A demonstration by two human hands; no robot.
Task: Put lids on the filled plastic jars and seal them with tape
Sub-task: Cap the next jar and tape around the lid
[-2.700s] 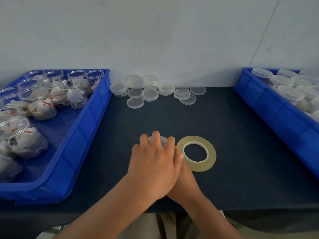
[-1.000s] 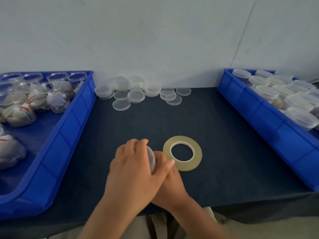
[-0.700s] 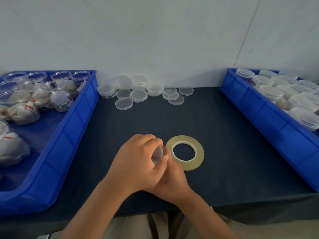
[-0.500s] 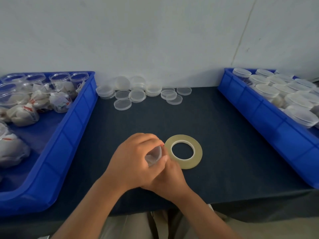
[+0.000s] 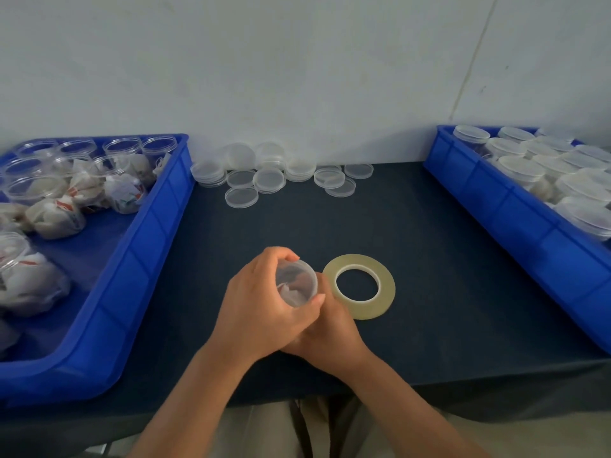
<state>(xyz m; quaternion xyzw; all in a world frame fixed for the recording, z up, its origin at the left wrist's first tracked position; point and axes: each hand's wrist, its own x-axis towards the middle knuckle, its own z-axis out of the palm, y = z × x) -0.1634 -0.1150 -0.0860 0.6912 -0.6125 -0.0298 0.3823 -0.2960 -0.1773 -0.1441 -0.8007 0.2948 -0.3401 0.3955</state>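
jar sits front-middle over the table, tilted, white wrapped contents showing through. our left hand is clamped on it, fingers and thumb curled round its side. right hand is tucked under and behind the left, fingers mostly hidden, so we cannot tell its grip. tape roll lies flat just right of the jar. loose lids at the back wall. left bin holds open filled jars, right bin holds lidded jars.

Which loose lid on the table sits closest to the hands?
The frontmost lid, lying flat right of the left blue tray; all others lie farther back.
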